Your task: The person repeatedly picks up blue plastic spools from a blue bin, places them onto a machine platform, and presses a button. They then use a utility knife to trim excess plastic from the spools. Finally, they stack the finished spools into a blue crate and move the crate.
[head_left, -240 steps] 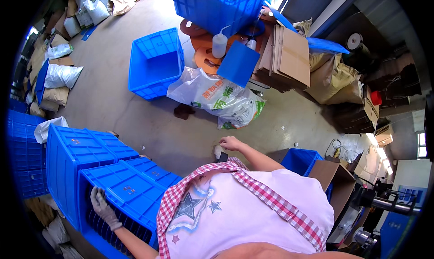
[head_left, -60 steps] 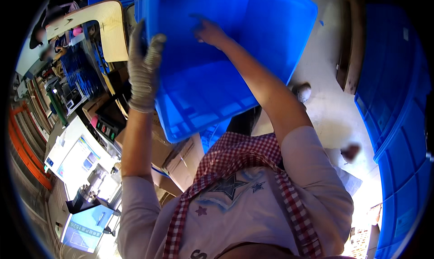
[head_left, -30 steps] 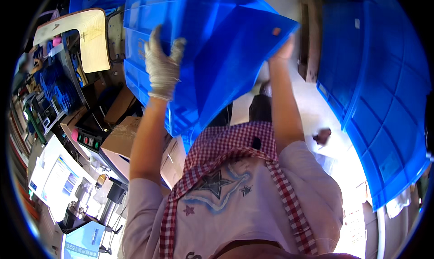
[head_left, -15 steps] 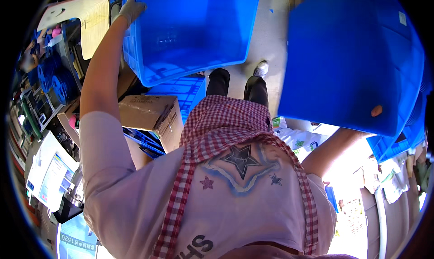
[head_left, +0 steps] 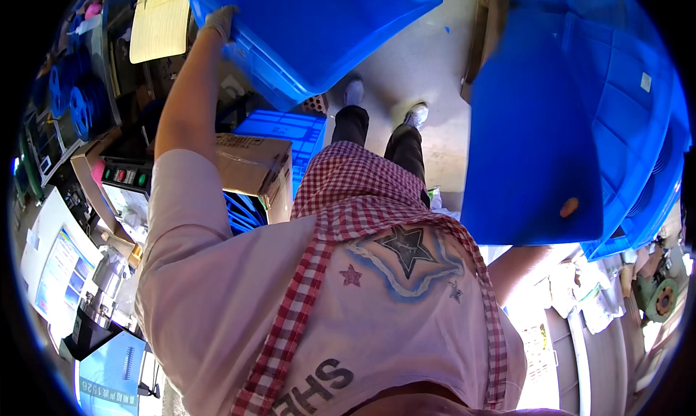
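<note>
At the upper left, my gloved left hand (head_left: pixel 220 23) is closed on the side edge of a blue plastic crate (head_left: pixel 250 64), which hangs tilted ahead of me, its inside facing me. On the right I hold a flat blue plastic sheet (head_left: pixel 533 147) upright. Only the thumb of my right hand (head_left: pixel 569 207) shows, pressed on the near face of the sheet; the other fingers are hidden behind it.
Stacked blue crates (head_left: pixel 631 118) stand at the right, just beyond the sheet. To my left are a cardboard box (head_left: pixel 250 162), a blue crate (head_left: pixel 308 129) beside it, a cream curved panel stack (head_left: pixel 159 24) and a machine with coloured buttons (head_left: pixel 125 175). The grey floor (head_left: pixel 413 60) lies ahead.
The crate in my left hand has swung up and tipped, showing more of its side. The blue sheet has shifted left and slightly lower, uncovering more of the stacked crates.
</note>
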{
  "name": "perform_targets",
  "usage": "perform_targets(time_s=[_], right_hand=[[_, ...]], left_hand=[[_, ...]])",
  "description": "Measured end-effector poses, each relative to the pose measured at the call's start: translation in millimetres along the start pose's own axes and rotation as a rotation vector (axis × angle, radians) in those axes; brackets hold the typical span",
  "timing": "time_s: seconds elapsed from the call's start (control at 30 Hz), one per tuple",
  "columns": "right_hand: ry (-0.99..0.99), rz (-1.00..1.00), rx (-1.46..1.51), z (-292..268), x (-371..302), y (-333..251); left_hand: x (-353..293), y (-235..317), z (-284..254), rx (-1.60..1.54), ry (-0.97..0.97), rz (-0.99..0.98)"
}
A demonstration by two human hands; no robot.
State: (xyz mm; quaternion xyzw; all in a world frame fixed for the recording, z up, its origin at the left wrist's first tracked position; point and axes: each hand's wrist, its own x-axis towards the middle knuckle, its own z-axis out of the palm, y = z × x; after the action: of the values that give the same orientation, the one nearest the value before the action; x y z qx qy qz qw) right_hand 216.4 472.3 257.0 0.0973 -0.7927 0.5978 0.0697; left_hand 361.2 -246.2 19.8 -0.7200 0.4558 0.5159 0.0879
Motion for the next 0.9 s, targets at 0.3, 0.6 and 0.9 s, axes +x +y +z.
perform_targets(time_s=[0.3, 0.6, 0.9], right_hand=[[-0.077, 0.103, -0.031, 10.2, -18.3, -13.2], [-0.126, 0.113, -0.098, -19.6, -45.6, -20.4], [-0.209, 0.474, 0.353, -8.2, -77.3, -85.4]], left_hand=[[-0.4, -199.5, 35.9, -0.153, 0.004, 0.084], [25.3, -278.3, 24.1, 0.900, -0.107, 0.231], [-6.3, -274.1, 25.4, 2.026, -0.219, 0.482]])
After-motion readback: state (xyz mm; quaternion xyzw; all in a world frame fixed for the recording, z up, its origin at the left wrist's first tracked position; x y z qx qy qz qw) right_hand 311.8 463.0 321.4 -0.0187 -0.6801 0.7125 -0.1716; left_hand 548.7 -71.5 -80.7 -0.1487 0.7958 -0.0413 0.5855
